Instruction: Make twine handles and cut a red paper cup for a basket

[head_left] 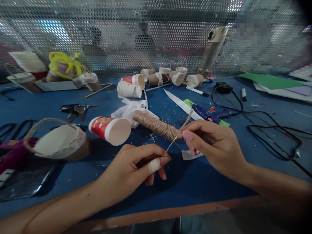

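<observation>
Two bare hands meet over a dark blue table (180, 182), a thin strand (171, 145) stretched between them. The left hand (137, 164), pale tape (154, 165) wrapped round its thumb, pinches the lower end of the strand between thumb and fingers. The right hand (216, 146) is closed narrowly at thumb and fingertip on the upper end, where a rough, twisted piece of twine (187, 121) sticks up. Just beyond them lies a fat roll of brown twine (156, 125), ridged by its windings, with a crumpled translucent plastic bag (129, 111) at its far end.

Left of the roll, a red and white paper cup (109, 130) lies on its side; its gold print reads as ornament, any lettering too small to make out. Nearer the left edge sits a cup basket (64, 143) with frilly white lace, a brown wrapped body and an arched twine handle. Keys (79, 110) rest behind it. Farther back, smaller brown and white cups (170, 78) cluster before a perforated screen (117, 39). To the right, a blue glue gun (211, 113) lies near a long white paper strip (181, 103), and a clear, pale-lidded bottle (211, 52) stands by the screen
</observation>
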### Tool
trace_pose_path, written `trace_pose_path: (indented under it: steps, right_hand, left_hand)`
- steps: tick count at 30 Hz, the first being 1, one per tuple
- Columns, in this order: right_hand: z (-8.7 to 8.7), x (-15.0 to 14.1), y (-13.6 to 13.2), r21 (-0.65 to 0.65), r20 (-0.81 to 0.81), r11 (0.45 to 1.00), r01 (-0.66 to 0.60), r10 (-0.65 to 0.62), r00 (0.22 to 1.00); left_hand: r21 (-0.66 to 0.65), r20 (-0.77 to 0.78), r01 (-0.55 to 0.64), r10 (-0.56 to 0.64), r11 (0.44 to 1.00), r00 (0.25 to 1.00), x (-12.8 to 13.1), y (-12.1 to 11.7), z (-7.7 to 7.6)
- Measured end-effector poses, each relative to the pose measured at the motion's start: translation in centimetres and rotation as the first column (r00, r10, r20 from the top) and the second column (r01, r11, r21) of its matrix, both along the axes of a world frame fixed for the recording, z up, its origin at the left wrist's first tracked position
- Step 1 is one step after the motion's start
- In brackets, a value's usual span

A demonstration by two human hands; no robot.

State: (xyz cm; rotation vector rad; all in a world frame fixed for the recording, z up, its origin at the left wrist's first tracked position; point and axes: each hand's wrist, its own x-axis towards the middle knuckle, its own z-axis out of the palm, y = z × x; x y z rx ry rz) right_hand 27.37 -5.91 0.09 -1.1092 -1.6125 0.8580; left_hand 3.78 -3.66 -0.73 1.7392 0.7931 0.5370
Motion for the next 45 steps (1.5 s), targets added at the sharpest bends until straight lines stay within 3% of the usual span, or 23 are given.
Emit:
trace_pose_path:
  steps: [5,14,22,33,39,45]
  right_hand:
    - [-0.3,-0.1,0.3,-0.106,-0.136,0.989,-0.106,0.091,0.987]
    - [-0.7,-0.1,0.4,-0.189,-0.178,0.964,-0.188,0.154,0.972]
    - [-0.2,-0.4,0.6,-0.136,-0.286,0.977,-0.167,0.122,0.95]
    - [-1.1,-0.1,1.1,-0.278,-0.347,0.909,-0.31,0.206,0.915]
    - [-1.3,-0.4,1.0,-0.289,-0.396,0.878,-0.38,0.252,0.883]
    - [-1.1,-0.5,1.0,-0.278,-0.426,0.893,-0.353,0.215,0.879]
  left_hand:
    - [-0.011,0.008,0.037,-0.037,0.999,0.999,0.1,0.0,0.1]
    - [-0.077,-0.012,0.055,-0.056,0.996,0.998,0.3,0.1,0.1]
    - [-0.154,0.034,0.051,-0.046,0.987,0.998,0.1,0.2,0.2]
    - [-0.202,0.018,0.058,-0.055,0.978,0.998,0.4,0.0,0.0]
    - [-0.216,0.037,0.064,-0.057,0.974,0.998,0.3,0.0,-0.2]
    - [-0.222,0.093,0.053,-0.033,0.974,0.995,0.3,0.0,-0.4]
